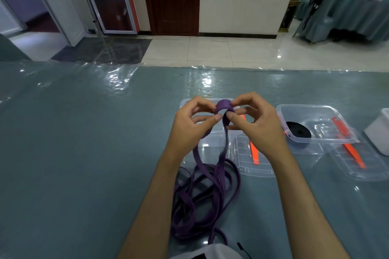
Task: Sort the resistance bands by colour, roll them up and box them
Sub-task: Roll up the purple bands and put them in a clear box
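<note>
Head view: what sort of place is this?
Probably a banquet or function hall: a long table under clear plastic, a glossy tiled floor, and cloth-draped furniture at the far right.

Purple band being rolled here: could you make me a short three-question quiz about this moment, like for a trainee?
1. True or false: both hands, left hand and right hand, pinch the purple band.
2. What lies in the right-hand clear box? A) a rolled black band B) a green ball
3. The unrolled length trails down onto the ____.

Key: 1 true; 2 A; 3 table.
</note>
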Available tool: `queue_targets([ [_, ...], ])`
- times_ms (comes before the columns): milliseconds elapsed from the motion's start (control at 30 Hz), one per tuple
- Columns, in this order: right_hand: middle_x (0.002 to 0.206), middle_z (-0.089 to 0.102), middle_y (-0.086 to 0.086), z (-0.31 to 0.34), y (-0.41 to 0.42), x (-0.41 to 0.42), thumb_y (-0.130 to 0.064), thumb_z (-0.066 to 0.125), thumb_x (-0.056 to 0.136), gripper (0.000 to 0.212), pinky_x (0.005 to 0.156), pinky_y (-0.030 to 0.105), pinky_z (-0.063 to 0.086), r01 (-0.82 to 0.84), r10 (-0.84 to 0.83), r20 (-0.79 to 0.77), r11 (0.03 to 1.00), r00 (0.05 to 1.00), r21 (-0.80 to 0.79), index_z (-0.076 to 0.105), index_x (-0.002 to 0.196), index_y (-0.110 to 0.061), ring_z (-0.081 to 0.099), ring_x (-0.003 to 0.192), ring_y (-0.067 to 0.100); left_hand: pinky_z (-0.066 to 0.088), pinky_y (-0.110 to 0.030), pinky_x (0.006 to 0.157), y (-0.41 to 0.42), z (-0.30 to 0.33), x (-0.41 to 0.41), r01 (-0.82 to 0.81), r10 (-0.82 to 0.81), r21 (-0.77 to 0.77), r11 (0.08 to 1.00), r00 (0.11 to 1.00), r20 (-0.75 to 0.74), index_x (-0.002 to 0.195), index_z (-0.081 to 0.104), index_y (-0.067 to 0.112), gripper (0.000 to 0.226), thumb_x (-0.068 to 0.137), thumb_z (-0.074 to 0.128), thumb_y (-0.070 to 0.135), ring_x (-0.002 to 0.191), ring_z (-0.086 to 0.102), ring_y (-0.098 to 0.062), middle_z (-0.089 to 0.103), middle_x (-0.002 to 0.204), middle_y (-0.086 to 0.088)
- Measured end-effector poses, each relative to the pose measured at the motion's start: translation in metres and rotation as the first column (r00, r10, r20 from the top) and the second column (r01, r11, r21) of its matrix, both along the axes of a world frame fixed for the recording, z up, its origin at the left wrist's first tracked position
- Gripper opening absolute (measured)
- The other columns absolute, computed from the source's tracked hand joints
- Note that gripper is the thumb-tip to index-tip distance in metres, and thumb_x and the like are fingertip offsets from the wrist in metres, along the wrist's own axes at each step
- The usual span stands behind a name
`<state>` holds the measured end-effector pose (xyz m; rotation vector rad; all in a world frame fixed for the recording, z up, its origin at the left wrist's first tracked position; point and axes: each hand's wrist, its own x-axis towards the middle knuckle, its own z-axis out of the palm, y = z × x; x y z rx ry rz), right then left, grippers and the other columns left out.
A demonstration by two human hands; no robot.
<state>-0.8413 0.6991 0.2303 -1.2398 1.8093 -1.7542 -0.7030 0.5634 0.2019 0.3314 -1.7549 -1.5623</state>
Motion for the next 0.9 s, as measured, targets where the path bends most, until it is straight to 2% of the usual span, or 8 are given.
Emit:
queue_targets([
  [100,0.108,0.069,0.000,0.000,0.000,0.002,-0.005,0.079,0.091,0.020,0.072,0.041,0.066,-0.052,0.051,0.073,0.999,0.996,0.014,0.065,0.100,-0.017,0.075,0.086,0.018,0.060,-0.039,0.098,0.001,0.000,0.000,-0.005,0.006,0.042,0.999,0.999,-0.032,0.095,0.072,0.026,0.026,0.084,0.088,0.009,0.105,0.076,-0.028,0.076,0.104,-0.008],
  [200,0.106,0.069,0.006,0.000,0.000,0.003,-0.005,0.077,0.092,0.017,0.075,0.043,0.066,-0.061,0.059,0.132,0.998,0.990,0.009,0.067,0.100,-0.016,0.074,0.083,0.018,0.061,-0.036,0.092,0.004,-0.002,-0.003,0.037,-0.037,0.046,0.998,0.999,-0.016,0.094,0.071,0.022,0.028,0.081,0.090,0.006,0.101,0.075,-0.024,0.075,0.100,-0.007],
  [300,0.099,0.074,0.004,0.000,0.002,0.002,-0.010,0.075,0.096,0.009,0.078,0.043,0.066,-0.076,0.066,0.198,0.996,0.978,0.041,0.068,0.102,-0.010,0.077,0.086,0.024,0.061,-0.030,0.089,0.005,-0.007,-0.006,-0.002,0.003,-0.048,0.999,1.000,0.018,0.097,0.069,0.012,0.027,0.081,0.090,0.004,0.096,0.074,-0.018,0.073,0.096,0.007],
  [433,0.095,0.076,0.010,0.002,0.001,0.006,-0.030,0.085,0.087,0.029,0.073,0.037,0.066,0.056,-0.070,0.234,0.996,0.970,0.067,0.070,0.094,-0.007,0.079,0.089,0.028,0.063,-0.037,0.092,0.009,-0.013,-0.011,-0.047,0.054,-0.244,0.969,0.998,0.022,0.105,0.073,0.007,0.025,0.085,0.085,0.003,0.097,0.077,-0.020,0.076,0.100,0.006],
  [500,0.089,0.077,0.008,0.001,-0.001,0.006,-0.029,0.090,0.082,0.030,0.069,0.037,0.066,0.138,-0.153,0.196,0.986,0.969,0.091,0.072,0.091,-0.008,0.079,0.086,0.026,0.063,-0.037,0.090,0.012,-0.015,-0.014,-0.095,0.106,-0.389,0.916,0.994,0.007,0.107,0.074,0.009,0.022,0.088,0.083,0.004,0.096,0.076,-0.016,0.077,0.101,0.003],
  [600,0.080,0.079,0.009,-0.001,-0.002,0.004,-0.021,0.090,0.082,0.024,0.068,0.039,0.067,0.207,-0.217,0.176,0.975,0.960,0.076,0.073,0.091,-0.007,0.079,0.076,0.024,0.062,-0.034,0.087,0.012,-0.018,-0.018,-0.155,0.161,-0.497,0.854,0.986,-0.032,0.109,0.074,0.011,0.020,0.090,0.080,0.004,0.095,0.073,-0.013,0.076,0.102,0.004],
  [767,0.075,0.079,0.008,-0.008,-0.003,0.005,-0.019,0.084,0.089,0.011,0.069,0.037,0.065,0.279,-0.270,0.190,0.960,0.944,-0.022,0.076,0.094,-0.014,0.078,0.072,0.027,0.061,-0.030,0.089,0.017,-0.017,-0.024,-0.182,0.173,-0.561,0.808,0.983,-0.069,0.113,0.074,0.009,0.022,0.092,0.079,0.006,0.098,0.071,-0.013,0.075,0.106,0.002],
  [900,0.082,0.080,0.006,-0.013,-0.004,0.007,-0.026,0.079,0.092,0.010,0.068,0.027,0.059,0.282,-0.259,0.271,0.958,0.927,-0.051,0.074,0.089,-0.017,0.078,0.076,0.020,0.061,-0.029,0.090,0.016,-0.017,-0.021,-0.285,0.231,-0.505,0.815,0.958,-0.167,0.110,0.078,0.007,0.023,0.089,0.085,0.010,0.099,0.074,-0.013,0.078,0.108,-0.002],
])
